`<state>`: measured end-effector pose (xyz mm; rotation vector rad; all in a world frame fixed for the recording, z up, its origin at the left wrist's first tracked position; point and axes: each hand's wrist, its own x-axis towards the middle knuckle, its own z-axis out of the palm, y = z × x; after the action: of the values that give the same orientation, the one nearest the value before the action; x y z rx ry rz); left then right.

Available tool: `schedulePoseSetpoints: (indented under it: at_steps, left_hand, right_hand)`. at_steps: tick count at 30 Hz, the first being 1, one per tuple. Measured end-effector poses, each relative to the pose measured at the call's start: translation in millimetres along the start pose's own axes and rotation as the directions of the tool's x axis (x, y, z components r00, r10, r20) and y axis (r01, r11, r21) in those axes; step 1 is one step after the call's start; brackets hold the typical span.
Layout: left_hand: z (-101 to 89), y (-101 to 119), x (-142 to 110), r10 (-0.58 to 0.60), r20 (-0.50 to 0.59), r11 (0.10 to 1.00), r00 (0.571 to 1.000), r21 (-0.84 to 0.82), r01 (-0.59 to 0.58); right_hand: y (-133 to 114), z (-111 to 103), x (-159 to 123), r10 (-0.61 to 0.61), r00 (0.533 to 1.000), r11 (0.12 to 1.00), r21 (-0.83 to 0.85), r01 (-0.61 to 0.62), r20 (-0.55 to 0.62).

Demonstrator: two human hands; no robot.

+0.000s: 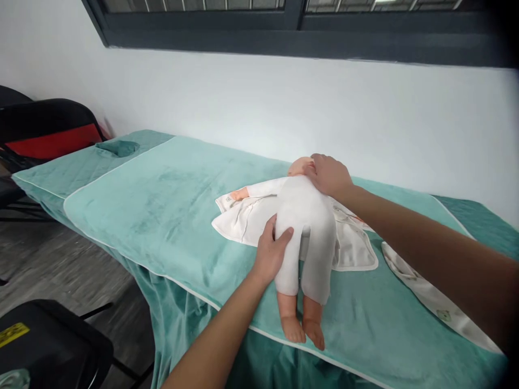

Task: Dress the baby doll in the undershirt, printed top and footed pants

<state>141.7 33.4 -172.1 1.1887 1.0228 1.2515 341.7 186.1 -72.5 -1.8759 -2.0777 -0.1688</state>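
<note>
A baby doll (pixel 302 208) with a white cloth body and bare plastic feet lies on the bed, feet toward me. Beneath it a small white garment (pixel 357 246) is spread out, one side at each of the doll's arms. My left hand (pixel 272 251) grips the doll's hip and upper leg, thumb on top and fingers underneath at the side. At the doll's head and shoulder, my right hand (pixel 330 175) is curled round it, covering much of the head. The doll's face is hidden.
A green velvety cover (pixel 170 189) with white piping drapes the bed against a white wall. Another white cloth piece (pixel 441 310) lies to the right, partly behind my right forearm. Black chairs (pixel 52 340) stand at the left. A dark window frame (pixel 243 35) runs above.
</note>
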Motion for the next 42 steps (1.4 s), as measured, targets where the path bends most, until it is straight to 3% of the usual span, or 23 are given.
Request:
schedulePoseSetpoints:
  at_steps: [2, 5, 7, 9, 12, 14, 17, 19, 22, 26, 29, 31, 34, 36, 39, 42]
  left_hand:
    - [0.3, 0, 0, -0.024, -0.033, 0.999, 0.999, 0.027, 0.025]
    - [1.1, -2, -3, -0.075, -0.093, 0.994, 0.993, 0.076, 0.082]
    - [0.9, -3, -7, -0.087, -0.098, 0.991, 0.991, 0.091, 0.096]
    - [-1.0, -4, -11, -0.064, -0.078, 0.992, 0.995, 0.103, 0.072]
    - [-9.4, -1, -6, 0.036, -0.029, 0.984, 0.999, 0.174, -0.03]
    - [-19.6, 3, 10, 0.161, 0.023, 0.941, 0.987, 0.298, -0.16]
    - [-39.9, 8, 53, 0.375, 0.101, 0.733, 0.921, 0.576, -0.362]
    - [-54.7, 5, 86, 0.413, 0.069, 0.584, 0.908, 0.745, -0.322]
    - [-75.6, -6, 121, 0.374, -0.065, 0.501, 0.925, 0.853, -0.143]
    - [-92.8, -19, 132, 0.469, -0.185, 0.601, 0.864, 0.783, -0.159]
    - [-97.4, -20, 127, 0.486, -0.313, 0.723, 0.816, 0.669, -0.173]
    - [-98.6, -19, 125, 0.441, -0.389, 0.794, 0.808, 0.589, -0.15]
    - [-95.7, -15, 122, 0.391, -0.426, 0.839, 0.816, 0.53, -0.125]
    - [-86.9, -10, 119, 0.404, -0.397, 0.828, 0.824, 0.541, -0.146]
    - [-62.2, -1, 112, 0.386, -0.31, 0.849, 0.869, 0.488, -0.203]
    - [-38.2, 6, 105, 0.298, -0.269, 0.924, 0.916, 0.321, -0.207]
  right_hand:
    - [-26, 4, 5, -0.221, 0.975, 0.975, -0.025, 0.22, -0.026]
    - [-72, 23, 14, -0.476, 0.863, 0.875, -0.001, 0.483, 0.171]
    - [-98, 39, 20, -0.526, 0.784, 0.829, -0.005, 0.559, 0.328]
    - [-116, 51, 23, -0.52, 0.748, 0.818, -0.011, 0.575, 0.413]
    - [-122, 57, 24, -0.496, 0.753, 0.834, -0.005, 0.552, 0.432]
    - [-114, 52, 24, -0.475, 0.792, 0.861, 0.017, 0.508, 0.384]
    - [-95, 42, 23, -0.421, 0.881, 0.905, 0.166, 0.392, 0.217]
    - [-83, 37, 22, -0.395, 0.909, 0.893, 0.29, 0.345, 0.136]
    - [-75, 34, 18, -0.454, 0.878, 0.856, 0.35, 0.381, 0.155]
    - [-78, 34, 9, -0.547, 0.789, 0.837, 0.187, 0.514, 0.278]
    - [-83, 37, 4, -0.536, 0.793, 0.837, 0.06, 0.543, 0.289]
    - [-85, 42, 3, -0.524, 0.798, 0.837, 0.006, 0.547, 0.297]
    - [-92, 52, 2, -0.508, 0.808, 0.832, -0.072, 0.55, 0.3]
    - [-99, 59, 2, -0.467, 0.842, 0.857, -0.094, 0.506, 0.271]
    - [-110, 66, 4, -0.378, 0.898, 0.913, -0.067, 0.401, 0.225]
    - [-112, 63, 2, -0.342, 0.918, 0.933, -0.043, 0.357, 0.199]
